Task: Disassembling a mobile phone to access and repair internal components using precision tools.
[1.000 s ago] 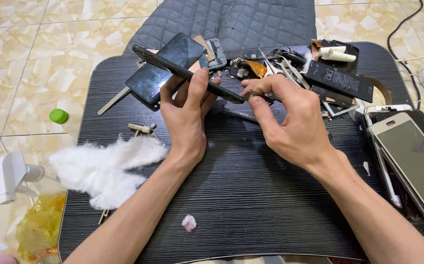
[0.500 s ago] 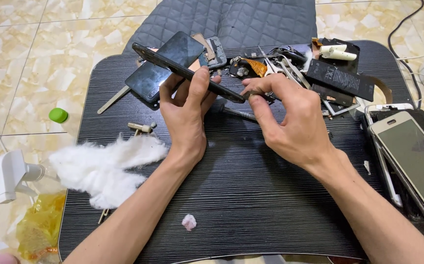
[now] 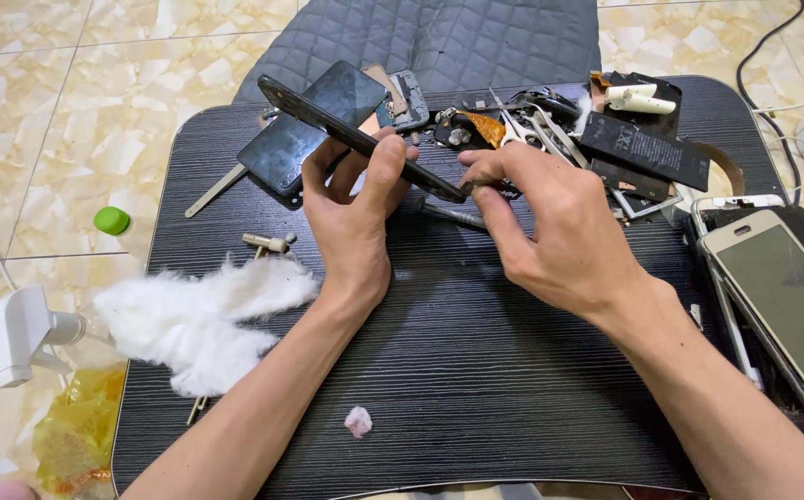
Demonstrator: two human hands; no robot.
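A dark phone body [image 3: 356,139] is held edge-on above the black tabletop [image 3: 476,370], clamped in the left hand [image 3: 356,222] with the thumb on the near edge and the fingers wrapped behind. The right hand [image 3: 541,222] is pinched shut at the phone's right-hand end, thumb and forefinger pressed together there; a thin tool or part may be nipped between them, but it is too small to be made out.

The step appears to be work on that end edge of the phone. It would be done best with the left grip kept firm and the wrist steadied, so that the frame is not twisted while force is applied by the right fingertips. Pressure is better fed in gently along the edge than levered hard against it.

Beyond the right hand, a clutter of loose parts, tweezers [image 3: 536,130] and a black battery [image 3: 643,148] lies close, so the elbow should be kept clear of it. Further right a light-coloured phone [image 3: 786,296] rests screen up. Left of the left forearm lies a tuft of white cotton [image 3: 198,315].
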